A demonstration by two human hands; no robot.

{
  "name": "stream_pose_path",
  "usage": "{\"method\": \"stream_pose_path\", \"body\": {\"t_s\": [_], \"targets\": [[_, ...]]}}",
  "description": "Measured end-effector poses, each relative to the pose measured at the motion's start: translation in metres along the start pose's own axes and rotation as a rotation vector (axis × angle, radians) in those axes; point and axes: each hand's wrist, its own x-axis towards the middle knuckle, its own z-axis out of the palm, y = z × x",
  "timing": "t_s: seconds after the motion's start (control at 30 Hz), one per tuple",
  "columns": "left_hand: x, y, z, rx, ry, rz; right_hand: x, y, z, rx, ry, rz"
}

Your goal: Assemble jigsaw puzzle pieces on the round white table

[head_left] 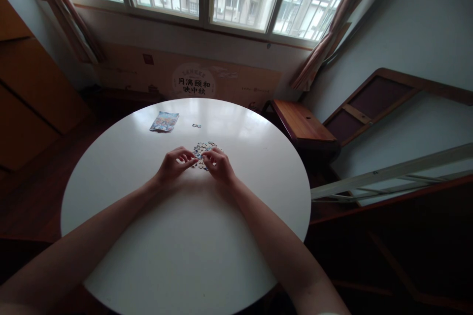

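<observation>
A small heap of loose jigsaw pieces (205, 149) lies near the middle of the round white table (155, 236). My left hand (173, 164) and my right hand (219, 164) rest side by side at the near edge of the heap, fingers curled and pinched together over a few pieces. What exactly each pinch holds is too small to make out. A printed picture card or packet (164, 121) lies farther back to the left, and a tiny joined group of pieces (196, 125) sits just right of it.
A wooden chair or bench (301, 125) stands at the table's far right. A cardboard panel with printed characters (194, 83) leans under the barred window. Wooden cabinets (29, 83) line the left wall, and a framed board (377, 103) leans on the right wall.
</observation>
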Motion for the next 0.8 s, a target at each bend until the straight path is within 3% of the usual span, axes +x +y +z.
{"method": "stream_pose_path", "body": {"t_s": [0.8], "targets": [[-0.0018,-0.0015,0.0074,0.062,-0.091,0.076,-0.0017,0.0055,0.0007,0.005,-0.001,-0.014]]}}
